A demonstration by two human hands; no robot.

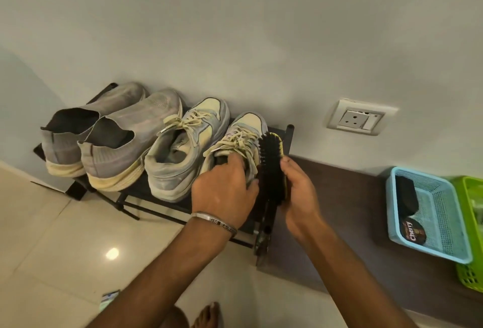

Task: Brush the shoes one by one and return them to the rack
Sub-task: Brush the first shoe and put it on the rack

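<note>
Several shoes stand on a low black rack against the wall: two grey knit shoes on the left, then a laced pale sneaker, then a second laced sneaker at the right end. My left hand grips that right sneaker at its heel opening, fingers inside the collar. My right hand holds a black-bristled brush with a yellow back, its bristles against the sneaker's right side.
A dark brown bench or ledge lies to the right of the rack, carrying a blue basket with a polish tin and a green basket. A wall socket is above. Pale floor tiles lie below; a bare foot shows at the bottom.
</note>
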